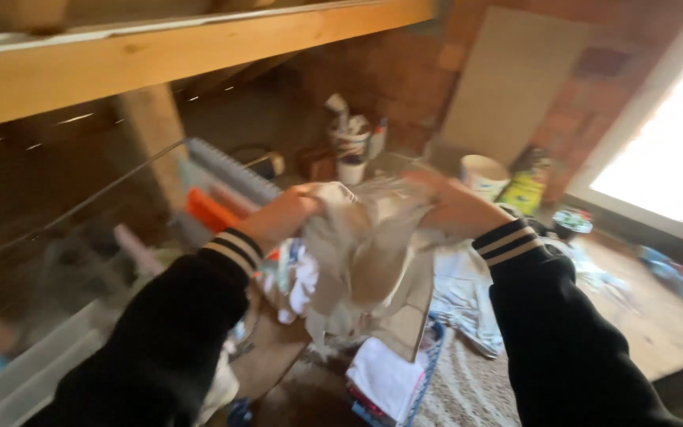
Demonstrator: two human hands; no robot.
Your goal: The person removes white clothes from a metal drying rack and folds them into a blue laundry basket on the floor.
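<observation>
Your left hand [282, 215] and right hand [454, 207] each grip the crumpled pale grey cloth [365, 245]; it looks soft, light and limp, so hold it by its upper edges.

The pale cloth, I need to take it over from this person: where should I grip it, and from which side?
Judging by its pose, grip the pale cloth at its bunched top edge, between the left hand and right hand. Come from above with fingers pinching: the rest hangs loose over the cluttered pile.
</observation>
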